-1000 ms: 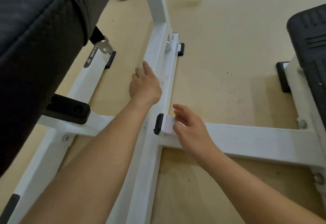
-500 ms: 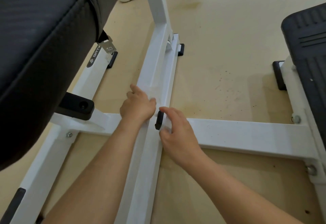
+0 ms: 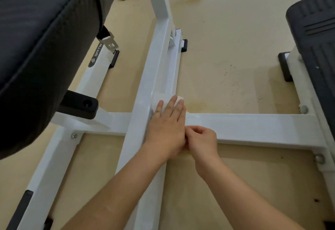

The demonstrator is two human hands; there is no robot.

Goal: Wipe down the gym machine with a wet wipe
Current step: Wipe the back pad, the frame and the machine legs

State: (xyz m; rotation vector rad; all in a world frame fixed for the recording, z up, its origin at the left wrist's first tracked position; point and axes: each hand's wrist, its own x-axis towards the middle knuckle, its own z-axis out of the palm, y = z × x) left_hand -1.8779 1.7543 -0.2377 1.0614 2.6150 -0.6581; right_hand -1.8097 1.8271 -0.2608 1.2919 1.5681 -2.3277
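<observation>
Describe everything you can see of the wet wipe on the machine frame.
The wet wipe is white, thin and soft-looking, and bunched rather than spread flat. Only its far edge shows, peeking out past the fingertips of the left hand, which presses it with straight fingers onto the white frame just beyond the cross bar. The rest is hidden under the hand. Whether the right hand touches it cannot be told.

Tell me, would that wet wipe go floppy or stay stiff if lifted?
Probably floppy: the wet wipe bunches and moulds to the white frame bar under the left hand. Likely light: flat fingers alone pin it. Being wet, it may cling.
</observation>
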